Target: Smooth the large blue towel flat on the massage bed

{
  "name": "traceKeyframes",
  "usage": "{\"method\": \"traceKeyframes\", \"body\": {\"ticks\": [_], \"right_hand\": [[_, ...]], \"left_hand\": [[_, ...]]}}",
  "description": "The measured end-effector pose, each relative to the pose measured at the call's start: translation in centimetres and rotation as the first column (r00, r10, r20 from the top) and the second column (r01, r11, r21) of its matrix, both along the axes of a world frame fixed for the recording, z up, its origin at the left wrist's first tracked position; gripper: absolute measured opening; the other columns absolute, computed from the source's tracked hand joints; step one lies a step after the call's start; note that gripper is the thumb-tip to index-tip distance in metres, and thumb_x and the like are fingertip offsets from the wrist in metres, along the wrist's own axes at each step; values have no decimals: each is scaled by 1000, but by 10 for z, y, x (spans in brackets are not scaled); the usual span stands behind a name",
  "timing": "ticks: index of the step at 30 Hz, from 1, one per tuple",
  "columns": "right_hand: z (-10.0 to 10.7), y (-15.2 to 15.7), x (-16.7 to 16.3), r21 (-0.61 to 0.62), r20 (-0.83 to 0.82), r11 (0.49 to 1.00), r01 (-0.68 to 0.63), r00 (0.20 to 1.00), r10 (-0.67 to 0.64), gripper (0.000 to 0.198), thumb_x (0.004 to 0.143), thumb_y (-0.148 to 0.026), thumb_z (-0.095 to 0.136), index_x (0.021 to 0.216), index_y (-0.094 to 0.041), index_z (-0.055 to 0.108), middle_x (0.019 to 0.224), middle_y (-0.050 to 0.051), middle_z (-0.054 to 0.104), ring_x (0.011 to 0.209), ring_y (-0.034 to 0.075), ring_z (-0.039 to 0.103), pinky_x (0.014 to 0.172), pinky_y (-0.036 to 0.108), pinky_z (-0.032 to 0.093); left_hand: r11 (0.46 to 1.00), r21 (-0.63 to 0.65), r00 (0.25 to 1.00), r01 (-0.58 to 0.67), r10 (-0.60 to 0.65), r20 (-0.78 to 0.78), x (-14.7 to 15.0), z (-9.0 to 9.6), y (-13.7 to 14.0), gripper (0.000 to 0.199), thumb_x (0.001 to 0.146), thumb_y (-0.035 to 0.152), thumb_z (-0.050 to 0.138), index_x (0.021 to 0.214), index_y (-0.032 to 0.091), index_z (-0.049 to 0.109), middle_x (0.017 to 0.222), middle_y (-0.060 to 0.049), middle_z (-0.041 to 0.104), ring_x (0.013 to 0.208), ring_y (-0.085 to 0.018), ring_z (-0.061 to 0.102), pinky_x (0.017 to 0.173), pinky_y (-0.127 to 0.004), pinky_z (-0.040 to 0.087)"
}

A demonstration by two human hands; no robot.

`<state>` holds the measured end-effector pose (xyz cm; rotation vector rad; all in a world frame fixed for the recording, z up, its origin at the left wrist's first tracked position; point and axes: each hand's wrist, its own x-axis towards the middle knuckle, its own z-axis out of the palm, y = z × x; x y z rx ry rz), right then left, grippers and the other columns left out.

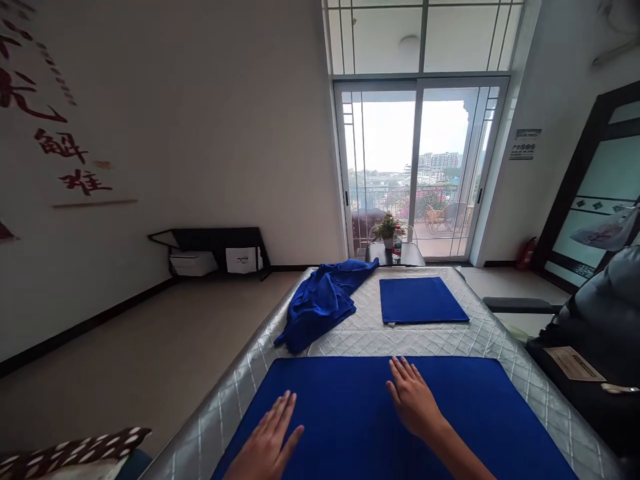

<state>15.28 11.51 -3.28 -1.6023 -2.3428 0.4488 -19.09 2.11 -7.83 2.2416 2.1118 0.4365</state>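
Left hand (270,437), right hand (411,395) flattened, fingers straight, thumbs apart, palms hidden. Large blue cloth (345,417) below both, near edge cut off; contact hard to confirm. Beyond left hand, crumpled blue cloth (323,300), folds hiding outline; beyond right, small blue cloth (423,300), lying flat.

Takes daylight from sliding glass door (415,160) ahead | blows out to white at sky (383,130) | dims along left wall (225,140) and floor (195,347) | reads sharp mid-frame | stretches toward edges
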Motion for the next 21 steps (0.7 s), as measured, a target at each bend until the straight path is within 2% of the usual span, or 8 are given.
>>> {"method": "traceKeyframes", "body": {"ticks": [2, 4, 6, 8, 10, 14, 18, 21], "right_hand": [[-16, 7, -5, -1, 20, 1000, 4, 1000, -4, 64, 104, -48, 21, 158, -16, 33, 164, 7, 29, 154, 23, 20, 127, 45, 18], [-33, 11, -6, 10, 37, 1000, 0, 999, 0, 63, 104, -45, 21, 159, -15, 30, 165, 7, 25, 155, 23, 17, 127, 45, 15], [-49, 14, -6, 18, 51, 999, -28, 998, 27, 62, 104, -40, 21, 160, -14, 26, 166, 7, 22, 156, 23, 14, 128, 46, 12], [-61, 16, -3, 26, 63, 998, -64, 996, 62, 61, 103, -36, 22, 160, -14, 21, 167, 6, 19, 156, 23, 11, 128, 46, 11], [-68, 18, -2, 32, 69, 996, -80, 995, 78, 62, 102, -34, 23, 161, -16, 17, 168, 6, 16, 156, 23, 9, 128, 47, 10], [-65, 19, -3, 27, 47, 999, -38, 998, 37, 61, 103, -36, 18, 161, -16, 19, 168, 4, 18, 156, 21, 10, 128, 45, 9], [-56, 18, 0, 26, 50, 999, 45, 998, -46, 65, 103, -44, 18, 159, -12, 25, 166, 6, 24, 156, 21, 15, 128, 45, 12], [-56, 21, 17, 41, 74, 995, 92, 993, -95, 67, 102, -47, 18, 159, -14, 28, 166, 5, 25, 156, 21, 16, 128, 45, 12]], "left_hand": [[969, -94, 974, 228, -228, 13, 66, 26, 33, 61, 105, 57, 30, 156, 25, 37, 161, -5, 42, 147, -24, 41, 120, -43, 40], [911, -119, 918, 394, -395, 12, 126, 35, 67, 58, 106, 54, 29, 155, 25, 40, 161, -5, 41, 149, -23, 37, 123, -45, 36], [890, -98, 894, 445, -447, -8, 170, 29, 94, 58, 108, 50, 25, 155, 21, 40, 161, -8, 41, 150, -23, 35, 123, -48, 35], [906, -56, 906, 420, -422, -33, 194, 14, 111, 60, 108, 49, 21, 156, 17, 38, 161, -11, 41, 151, -23, 33, 124, -49, 34], [924, -16, 923, 381, -382, -47, 199, -4, 119, 61, 108, 50, 20, 157, 15, 34, 161, -12, 41, 151, -24, 32, 123, -50, 34], [934, 41, 932, 356, -352, -80, 184, -31, 125, 61, 107, 51, 24, 159, 19, 29, 163, -11, 39, 152, -24, 31, 123, -50, 35], [944, 67, 942, 324, -315, -115, 158, -44, 130, 59, 107, 51, 27, 159, 23, 29, 163, -11, 37, 152, -26, 32, 122, -53, 36], [963, 49, 960, 264, -257, -114, 123, -46, 131, 60, 106, 52, 28, 160, 25, 27, 164, -10, 36, 153, -27, 30, 122, -55, 33]]}}
